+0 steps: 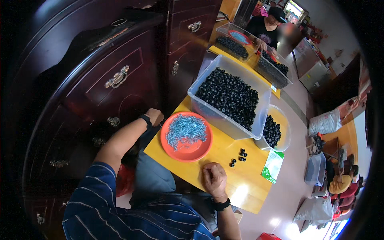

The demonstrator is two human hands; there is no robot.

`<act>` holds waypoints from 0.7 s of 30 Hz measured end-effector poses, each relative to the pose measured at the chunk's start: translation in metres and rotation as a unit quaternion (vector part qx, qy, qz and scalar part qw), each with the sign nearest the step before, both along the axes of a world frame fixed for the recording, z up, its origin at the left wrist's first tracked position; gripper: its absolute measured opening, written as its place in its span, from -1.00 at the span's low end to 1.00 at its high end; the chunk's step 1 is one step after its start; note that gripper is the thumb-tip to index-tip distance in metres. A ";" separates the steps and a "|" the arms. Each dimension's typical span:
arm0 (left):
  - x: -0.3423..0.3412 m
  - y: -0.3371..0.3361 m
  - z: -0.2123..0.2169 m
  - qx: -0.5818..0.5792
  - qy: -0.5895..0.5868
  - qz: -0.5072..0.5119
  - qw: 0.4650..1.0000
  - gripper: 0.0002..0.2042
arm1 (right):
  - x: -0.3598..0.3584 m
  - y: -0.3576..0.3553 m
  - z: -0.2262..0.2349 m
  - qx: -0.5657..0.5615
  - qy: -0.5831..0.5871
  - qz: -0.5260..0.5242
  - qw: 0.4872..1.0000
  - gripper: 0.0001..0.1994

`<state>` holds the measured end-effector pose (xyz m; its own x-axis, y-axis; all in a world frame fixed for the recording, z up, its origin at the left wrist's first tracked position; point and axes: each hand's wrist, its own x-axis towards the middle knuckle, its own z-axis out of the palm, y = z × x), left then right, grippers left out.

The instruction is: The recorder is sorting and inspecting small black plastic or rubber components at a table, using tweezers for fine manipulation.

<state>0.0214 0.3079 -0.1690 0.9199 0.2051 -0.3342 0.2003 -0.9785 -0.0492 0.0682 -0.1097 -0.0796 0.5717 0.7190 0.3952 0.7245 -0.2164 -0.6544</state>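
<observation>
My left hand [155,117] is closed in a loose fist at the table's left edge, beside an orange-red plate [188,157]. What it holds, if anything, is hidden. On the plate lies a heap of small, shiny blue-silver metal pieces [186,130], too small to name. My right hand [215,179] rests on the near edge of the yellow table [250,188], fingers curled in; I cannot make out anything inside them. Several small black ring-like parts [242,154] sit on the table to the right of the plate.
A large clear plastic bin [224,125] full of black parts stands behind the plate. Beside it are a smaller tub [285,134] of them and a green-and-white packet [273,166]. Dark wooden cabinets [120,76] border the left. Another person [266,28] sits beyond more bins.
</observation>
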 end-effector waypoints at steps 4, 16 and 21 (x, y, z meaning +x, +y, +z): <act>0.017 0.003 -0.017 0.006 0.023 0.006 1.000 -0.77 | 0.001 0.004 0.000 -0.008 0.014 -0.006 1.000 -0.92; -0.014 0.002 0.031 0.019 0.013 -0.038 0.999 -0.86 | 0.005 0.000 -0.003 0.012 0.032 -0.001 0.999 -0.91; -0.024 0.002 0.035 -0.026 0.005 0.001 1.000 -0.87 | 0.006 -0.001 -0.007 0.017 0.043 0.010 0.999 -0.91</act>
